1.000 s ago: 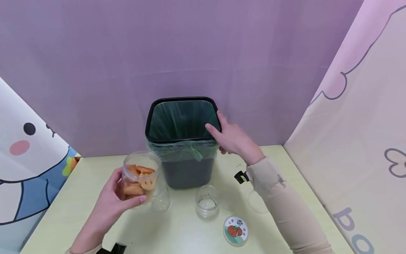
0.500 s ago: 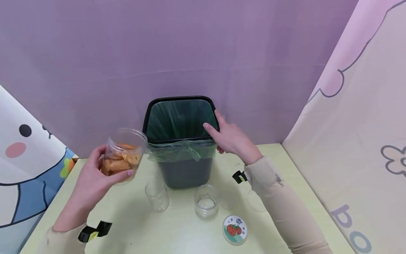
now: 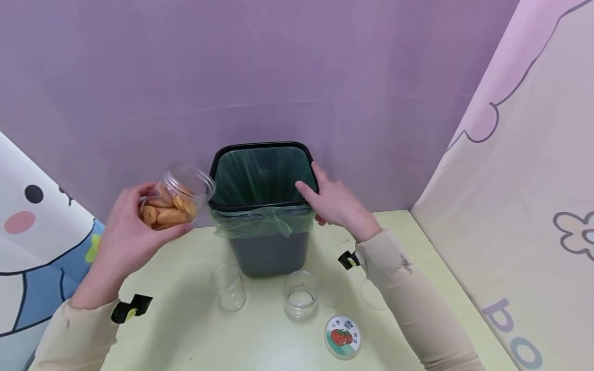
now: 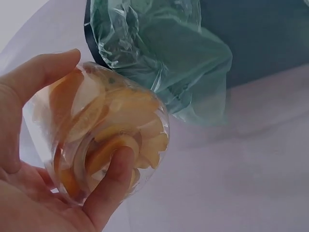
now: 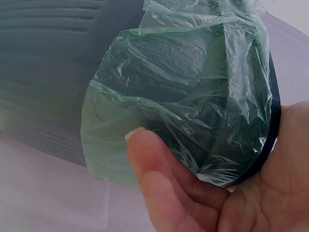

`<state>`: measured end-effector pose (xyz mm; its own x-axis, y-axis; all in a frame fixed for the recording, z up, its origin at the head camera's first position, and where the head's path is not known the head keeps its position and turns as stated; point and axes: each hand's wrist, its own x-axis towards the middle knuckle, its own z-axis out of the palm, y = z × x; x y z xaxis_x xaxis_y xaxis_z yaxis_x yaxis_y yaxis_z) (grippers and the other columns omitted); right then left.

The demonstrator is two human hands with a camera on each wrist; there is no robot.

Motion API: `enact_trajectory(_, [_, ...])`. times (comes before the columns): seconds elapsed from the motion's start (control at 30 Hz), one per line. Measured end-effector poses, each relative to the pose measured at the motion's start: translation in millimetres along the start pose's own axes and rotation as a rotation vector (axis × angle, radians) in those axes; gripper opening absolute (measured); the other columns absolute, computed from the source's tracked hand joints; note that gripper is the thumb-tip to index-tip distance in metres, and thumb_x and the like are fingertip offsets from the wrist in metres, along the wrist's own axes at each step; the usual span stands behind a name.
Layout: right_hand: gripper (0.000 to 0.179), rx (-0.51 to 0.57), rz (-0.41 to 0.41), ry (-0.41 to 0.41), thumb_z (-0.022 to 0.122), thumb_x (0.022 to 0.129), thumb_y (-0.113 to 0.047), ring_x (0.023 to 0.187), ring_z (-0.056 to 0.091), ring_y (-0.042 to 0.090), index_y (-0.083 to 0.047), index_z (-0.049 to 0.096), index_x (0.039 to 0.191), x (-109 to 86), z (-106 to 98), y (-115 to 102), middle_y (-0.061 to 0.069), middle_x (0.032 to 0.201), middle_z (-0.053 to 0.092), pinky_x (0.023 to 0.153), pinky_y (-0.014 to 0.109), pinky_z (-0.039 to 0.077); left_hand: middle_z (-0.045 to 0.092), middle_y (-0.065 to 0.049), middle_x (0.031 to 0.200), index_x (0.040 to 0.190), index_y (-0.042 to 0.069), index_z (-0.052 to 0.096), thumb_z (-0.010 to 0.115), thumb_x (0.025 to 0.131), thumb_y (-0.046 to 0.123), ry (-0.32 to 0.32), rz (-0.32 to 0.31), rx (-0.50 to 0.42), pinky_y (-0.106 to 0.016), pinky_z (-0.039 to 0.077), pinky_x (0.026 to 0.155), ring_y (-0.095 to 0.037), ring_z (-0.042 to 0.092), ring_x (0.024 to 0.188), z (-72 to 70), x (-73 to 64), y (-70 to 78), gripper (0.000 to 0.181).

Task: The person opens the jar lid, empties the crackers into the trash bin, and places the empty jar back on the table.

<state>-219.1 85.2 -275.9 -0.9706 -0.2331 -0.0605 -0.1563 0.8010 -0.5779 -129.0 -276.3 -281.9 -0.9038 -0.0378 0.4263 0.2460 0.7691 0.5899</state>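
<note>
My left hand (image 3: pixel 127 232) grips a clear plastic jar (image 3: pixel 197 185), raised above the table and tilted with its mouth toward the bin. Inside the jar lie several orange-brown biscuits (image 3: pixel 169 214). The left wrist view shows fingers and thumb curled round the jar wall, with biscuits (image 4: pixel 101 113) seen through it. A dark grey trash bin (image 3: pixel 269 255) stands at the back, lined with a green bag (image 3: pixel 252 222) folded over its black rim. At the bin's right side, my right hand (image 3: pixel 336 201) holds the rim, its thumb on top and fingers outside against the liner (image 5: pixel 193 96).
In front of the bin are a clear cup (image 3: pixel 230 293), a clear jar (image 3: pixel 300 299) and a round lid (image 3: pixel 342 337) printed with tomatoes. A transparent ring-like disc (image 3: pixel 373 294) lies near the right forearm. A purple curtain (image 3: pixel 278 67) hangs close behind the bin.
My left hand has lifted the jar up and to the left of the bin and tipped its mouth further rightward. The right hand stays on the rim.
</note>
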Motion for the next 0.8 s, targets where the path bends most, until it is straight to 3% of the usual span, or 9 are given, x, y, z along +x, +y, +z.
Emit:
enact_trajectory(0.17, [0.086,0.002,-0.021,0.001,0.033,0.094,-0.075,0.062,0.065,0.021,-0.034,-0.006,0.159,-0.8,1,0,0.007,0.07,0.069,0.066,0.041,0.047,0.043,-0.024,0.126,0.143,-0.003,0.039,0.09,0.073,0.028,0.01,0.057,0.068,-0.051,0.039,0.079,-0.042,0.04,0.111,-3.8,10.4,3.1,0.092])
enact_trajectory(0.5, [0.084,0.004,-0.031,0.001,0.034,0.096,-0.072,0.061,0.065,0.021,-0.033,-0.006,0.159,0.3,1,1,0.007,0.069,0.068,0.067,0.041,0.047,0.041,-0.025,0.126,0.143,-0.001,0.042,0.092,0.068,0.026,0.016,0.113,0.213,-0.062,0.042,0.079,-0.044,0.044,0.102,-10.3,27.9,12.3,0.094])
enact_trajectory(0.8, [0.084,0.008,-0.03,0.003,0.033,0.096,-0.073,0.062,0.065,0.021,-0.034,-0.006,0.159,0.5,0,4,0.009,0.072,0.069,0.066,0.042,0.047,0.045,-0.024,0.124,0.137,-0.002,0.049,0.093,0.061,0.017,0.052,0.269,0.326,-0.061,0.045,0.078,-0.043,0.049,0.102,-10.8,44.8,20.8,0.09])
